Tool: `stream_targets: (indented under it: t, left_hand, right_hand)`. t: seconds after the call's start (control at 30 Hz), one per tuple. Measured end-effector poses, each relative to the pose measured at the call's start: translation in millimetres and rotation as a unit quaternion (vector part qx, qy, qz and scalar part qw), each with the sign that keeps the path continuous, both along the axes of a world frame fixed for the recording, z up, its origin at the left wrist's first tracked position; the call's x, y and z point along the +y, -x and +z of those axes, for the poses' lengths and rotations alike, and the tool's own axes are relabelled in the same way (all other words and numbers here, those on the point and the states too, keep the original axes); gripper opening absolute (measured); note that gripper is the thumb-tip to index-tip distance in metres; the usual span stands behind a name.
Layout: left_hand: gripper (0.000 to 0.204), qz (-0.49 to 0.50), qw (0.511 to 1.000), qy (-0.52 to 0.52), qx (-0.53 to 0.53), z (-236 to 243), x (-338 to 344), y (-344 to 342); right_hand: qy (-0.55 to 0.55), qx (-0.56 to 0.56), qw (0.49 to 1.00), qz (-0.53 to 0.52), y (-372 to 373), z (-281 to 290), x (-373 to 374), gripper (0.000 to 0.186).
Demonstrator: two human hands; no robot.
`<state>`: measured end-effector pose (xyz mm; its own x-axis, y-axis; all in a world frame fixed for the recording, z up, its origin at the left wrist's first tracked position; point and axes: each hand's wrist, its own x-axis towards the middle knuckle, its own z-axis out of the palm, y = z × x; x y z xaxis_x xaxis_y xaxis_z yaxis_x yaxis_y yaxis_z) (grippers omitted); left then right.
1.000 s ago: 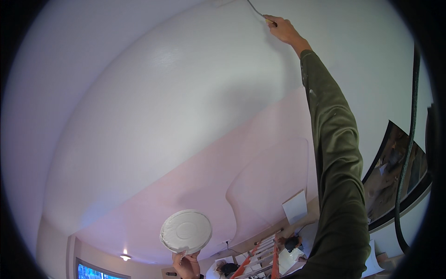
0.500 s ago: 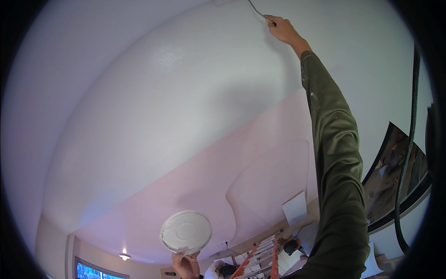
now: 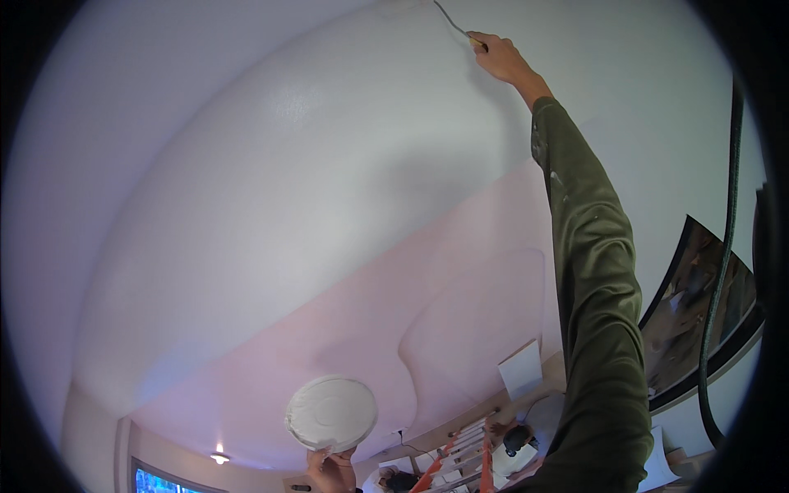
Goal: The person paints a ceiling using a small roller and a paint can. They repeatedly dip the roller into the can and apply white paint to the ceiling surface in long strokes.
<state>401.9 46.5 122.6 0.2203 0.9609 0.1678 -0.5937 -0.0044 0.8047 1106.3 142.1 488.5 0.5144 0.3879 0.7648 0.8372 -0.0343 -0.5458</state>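
High up by the white wall [image 3: 271, 181], my right hand [image 3: 500, 59] is closed around a slim hand tool [image 3: 454, 23]. The tool has a yellowish handle and a thin, bent grey metal part, whose far end reaches the picture's top edge; its exact kind cannot be made out. Low down, my left hand [image 3: 330, 468] grips a round white lid [image 3: 333, 413] by its near rim. White paste or paint is smeared on the lid's face and edge.
Below are a ladder [image 3: 460, 453] with orange rails and a bent-over person [image 3: 530, 427]. A white panel [image 3: 521, 370] leans against the pink lower wall [image 3: 460, 304]. A black cable [image 3: 717, 304] hangs at right before a dark framed screen or mirror [image 3: 699, 304]. A lamp [image 3: 219, 457] glows lower left.
My right hand and its tool have shifted slightly down, the tool's tip a little left. The lid in my left hand has moved slightly down and right.
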Motion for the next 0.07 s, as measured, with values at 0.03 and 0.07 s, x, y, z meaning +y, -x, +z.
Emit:
stream_targets:
  t: [0.03,0.07]
  left_hand:
    - [0.048,0.008,1.0,0.0,0.014,0.9,-2.3,-2.8]
    - [0.048,0.007,1.0,0.0,0.015,1.0,-3.0,-2.5]
  right_hand:
    - [-0.008,-0.011,1.0,-0.002,0.8,1.5,2.0,0.047]
    - [-0.017,-0.021,1.0,-0.005,-6.7,-3.0,6.2,0.047]
